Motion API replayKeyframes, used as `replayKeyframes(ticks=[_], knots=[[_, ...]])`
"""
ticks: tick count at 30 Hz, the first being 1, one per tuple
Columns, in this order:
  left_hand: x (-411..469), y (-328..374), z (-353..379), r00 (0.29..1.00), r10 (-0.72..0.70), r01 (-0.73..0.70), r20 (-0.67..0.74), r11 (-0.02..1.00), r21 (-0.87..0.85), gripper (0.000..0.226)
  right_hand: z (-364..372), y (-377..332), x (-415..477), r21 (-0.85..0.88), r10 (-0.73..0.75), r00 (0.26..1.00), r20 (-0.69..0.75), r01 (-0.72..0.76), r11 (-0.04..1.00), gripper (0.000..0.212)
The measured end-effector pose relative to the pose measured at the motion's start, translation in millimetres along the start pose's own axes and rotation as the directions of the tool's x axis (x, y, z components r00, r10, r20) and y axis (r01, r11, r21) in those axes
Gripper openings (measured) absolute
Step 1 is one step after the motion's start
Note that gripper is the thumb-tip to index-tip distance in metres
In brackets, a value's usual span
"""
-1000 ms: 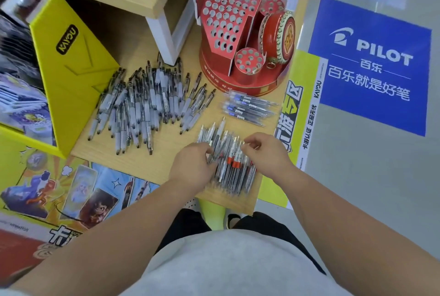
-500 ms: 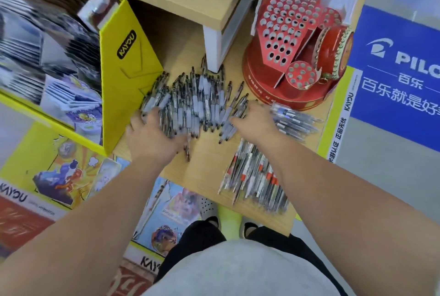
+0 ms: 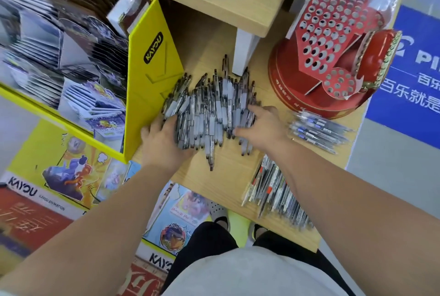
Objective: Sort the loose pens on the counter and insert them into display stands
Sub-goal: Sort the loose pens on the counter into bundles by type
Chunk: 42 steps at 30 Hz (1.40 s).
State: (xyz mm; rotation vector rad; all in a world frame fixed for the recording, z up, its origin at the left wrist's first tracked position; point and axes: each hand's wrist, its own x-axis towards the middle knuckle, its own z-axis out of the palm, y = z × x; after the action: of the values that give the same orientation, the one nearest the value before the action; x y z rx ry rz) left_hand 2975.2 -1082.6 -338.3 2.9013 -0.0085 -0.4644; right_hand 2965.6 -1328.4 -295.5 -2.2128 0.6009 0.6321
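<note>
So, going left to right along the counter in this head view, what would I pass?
Yellow card box → left hand → pile of black pens → right hand → blue pens → blue sign.

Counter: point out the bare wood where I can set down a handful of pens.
Best patch: bare wood between the black pens, the red pens and the near edge. A smaller one lies behind the black pens, between yellow box and shelf post. Crowded at right: stand, blue pens.
</note>
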Motion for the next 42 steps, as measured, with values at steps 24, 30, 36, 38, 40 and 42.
replayKeyframes(ticks=[24,30,36,38,40,42], knots=[[-15.3,6.9,8.3,0.99,0.088,-0.085,-0.109,0.996,0.033,0.098,15.7,-3.1,3.0,0.136,-0.048,0.993,-0.112,0.063,0.989,0.081],[-11.5,5.4,6.4,0.993,0.084,-0.082,-0.078,0.996,0.027,0.1,17.6,-1.8,8.3,0.001,-0.081,0.988,-0.134,0.082,0.997,0.077],[-14.1,5.7,5.6,0.997,0.076,-0.076,-0.023,0.997,-0.027,0.104,14.1,5.4,6.7,-0.018,-0.044,0.985,-0.165,0.041,0.999,0.081],[-14.8,5.1,4.7,0.997,0.076,-0.077,-0.014,0.996,-0.046,0.104,12.0,9.0,5.4,-0.03,-0.042,0.986,-0.16,0.038,0.999,0.083],[-14.8,6.0,2.3,0.997,0.08,-0.08,-0.008,0.996,-0.045,0.104,10.0,13.4,4.4,-0.028,-0.056,0.989,-0.14,0.053,0.998,0.084],[-14.4,7.4,-0.3,0.997,0.08,-0.08,0.003,0.996,-0.029,0.104,7.8,15.7,3.0,-0.023,-0.076,0.991,-0.112,0.074,0.997,0.082]])
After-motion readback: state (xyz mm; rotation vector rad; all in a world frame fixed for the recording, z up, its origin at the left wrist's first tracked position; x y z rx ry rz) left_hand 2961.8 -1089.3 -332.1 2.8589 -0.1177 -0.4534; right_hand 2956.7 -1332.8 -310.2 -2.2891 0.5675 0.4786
